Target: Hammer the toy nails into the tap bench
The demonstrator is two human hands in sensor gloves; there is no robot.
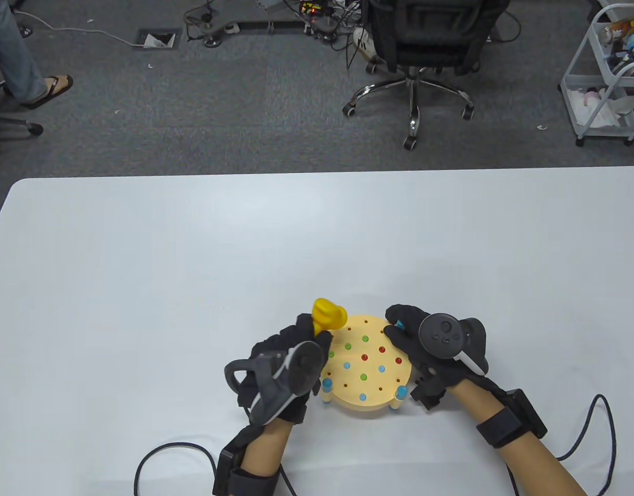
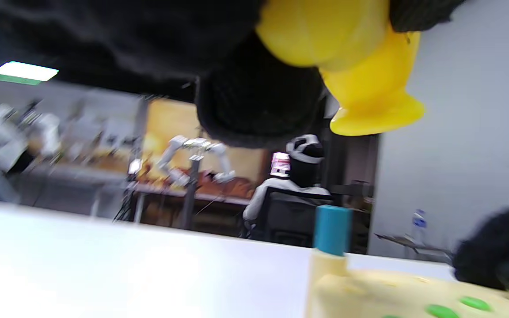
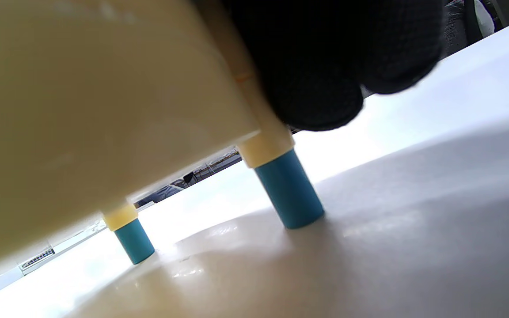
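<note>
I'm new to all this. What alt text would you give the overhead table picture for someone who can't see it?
Two gloved hands work at a round wooden peg bench on a white table: the left hand holds a yellow toy hammer at the bench's edge, and the right hand steadies the opposite side. Behind the table are grey carpet and an office chair.

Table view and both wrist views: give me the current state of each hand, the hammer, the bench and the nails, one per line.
Left hand: holds the yellow hammer, raised beside the bench's left edge.
Right hand: grips the tap bench at its right rim.
Tap bench: upright, blue feet on the table.
Nails: heads look low in the top.
</note>
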